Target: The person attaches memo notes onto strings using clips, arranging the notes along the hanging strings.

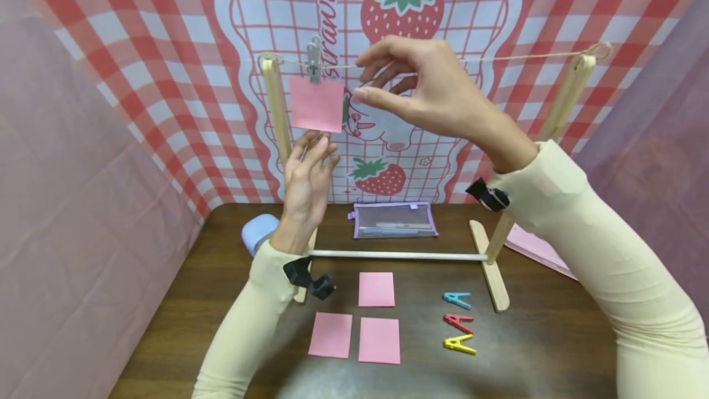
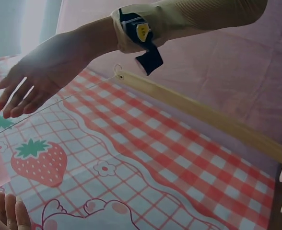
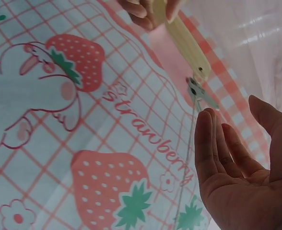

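Our hung pink note [image 1: 317, 106] hangs near the left end of the line [image 1: 526, 56], its top edge bitten by a grey clip [image 1: 314, 63]. At its lower edge our left hand [image 1: 307, 180] has fingers loosely parted; whether they touch the paper, we cannot tell. Our right hand [image 1: 432, 85], empty, holds thumb and fingers apart beside the note. We'd best steady the paper lightly, without tugging the line. Below, three pink squares [image 1: 379, 340] lie left of three coloured clips [image 1: 458, 344].

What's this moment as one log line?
left hand: at hanging pink note, lower edge; right hand: empty; gray clip: holds note on string
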Demonstrator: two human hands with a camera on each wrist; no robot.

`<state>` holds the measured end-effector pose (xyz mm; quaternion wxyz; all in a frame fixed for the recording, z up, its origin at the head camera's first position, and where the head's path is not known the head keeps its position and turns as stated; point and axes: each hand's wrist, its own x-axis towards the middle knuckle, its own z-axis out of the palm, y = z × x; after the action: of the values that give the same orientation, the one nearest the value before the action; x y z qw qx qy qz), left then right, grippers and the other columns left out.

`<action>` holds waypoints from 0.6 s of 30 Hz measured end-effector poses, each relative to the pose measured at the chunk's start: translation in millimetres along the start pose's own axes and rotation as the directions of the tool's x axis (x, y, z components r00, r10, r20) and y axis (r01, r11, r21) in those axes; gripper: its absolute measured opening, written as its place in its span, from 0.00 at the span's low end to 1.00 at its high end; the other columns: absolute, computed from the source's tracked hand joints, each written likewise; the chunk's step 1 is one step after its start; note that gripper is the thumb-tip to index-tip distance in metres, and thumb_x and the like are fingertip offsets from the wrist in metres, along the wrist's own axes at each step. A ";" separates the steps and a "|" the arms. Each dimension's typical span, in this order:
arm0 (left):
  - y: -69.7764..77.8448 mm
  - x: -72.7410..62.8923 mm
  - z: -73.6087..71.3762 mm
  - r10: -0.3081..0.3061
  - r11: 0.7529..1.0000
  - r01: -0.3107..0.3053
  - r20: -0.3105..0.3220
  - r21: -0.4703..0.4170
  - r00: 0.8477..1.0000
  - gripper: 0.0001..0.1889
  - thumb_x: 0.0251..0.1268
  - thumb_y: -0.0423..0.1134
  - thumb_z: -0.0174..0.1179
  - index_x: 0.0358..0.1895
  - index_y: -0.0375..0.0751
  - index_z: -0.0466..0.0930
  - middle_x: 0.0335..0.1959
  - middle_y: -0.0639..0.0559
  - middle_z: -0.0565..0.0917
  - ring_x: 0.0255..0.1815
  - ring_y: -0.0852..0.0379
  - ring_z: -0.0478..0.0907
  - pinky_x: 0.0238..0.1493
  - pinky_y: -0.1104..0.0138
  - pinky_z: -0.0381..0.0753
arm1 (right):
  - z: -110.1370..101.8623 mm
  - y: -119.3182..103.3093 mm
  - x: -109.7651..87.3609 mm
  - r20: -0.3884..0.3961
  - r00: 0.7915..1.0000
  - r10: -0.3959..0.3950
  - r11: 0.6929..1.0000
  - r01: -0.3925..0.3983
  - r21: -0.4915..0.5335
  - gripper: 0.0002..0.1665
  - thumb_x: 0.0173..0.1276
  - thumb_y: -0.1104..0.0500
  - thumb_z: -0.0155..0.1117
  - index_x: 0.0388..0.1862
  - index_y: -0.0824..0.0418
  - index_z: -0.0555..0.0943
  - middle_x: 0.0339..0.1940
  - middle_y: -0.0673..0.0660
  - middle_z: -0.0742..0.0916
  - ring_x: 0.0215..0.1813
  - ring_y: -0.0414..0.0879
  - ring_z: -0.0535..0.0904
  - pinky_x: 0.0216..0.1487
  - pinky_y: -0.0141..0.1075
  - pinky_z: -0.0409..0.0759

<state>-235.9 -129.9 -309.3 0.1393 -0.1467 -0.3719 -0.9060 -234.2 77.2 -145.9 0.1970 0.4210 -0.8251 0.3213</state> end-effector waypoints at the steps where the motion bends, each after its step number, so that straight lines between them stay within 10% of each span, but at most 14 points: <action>1: 0.2 -1.1 -1.4 -0.009 1.000 0.009 0.005 0.008 1.000 0.11 0.77 0.28 0.51 0.53 0.45 0.77 0.49 0.53 0.82 0.44 0.59 0.82 0.53 0.69 0.83 | 0.7 2.0 -2.8 0.003 1.000 0.003 1.000 -0.003 -0.003 0.24 0.71 0.50 0.73 0.60 0.59 0.83 0.53 0.50 0.90 0.49 0.36 0.87 0.54 0.34 0.88; 18: -4.5 -28.1 -29.6 -0.115 0.951 0.102 0.029 0.292 0.993 0.16 0.75 0.27 0.57 0.61 0.43 0.74 0.52 0.53 0.84 0.50 0.56 0.83 0.54 0.66 0.85 | 18.2 46.6 -73.6 0.113 0.990 0.079 0.997 -0.076 -0.030 0.23 0.67 0.53 0.77 0.58 0.57 0.84 0.50 0.51 0.91 0.47 0.40 0.88 0.51 0.39 0.90</action>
<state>-216.5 -143.9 -342.7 0.1008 -0.1247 -0.5114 -0.8443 -231.6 126.9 -219.8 0.1420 0.4038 -0.8548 0.2936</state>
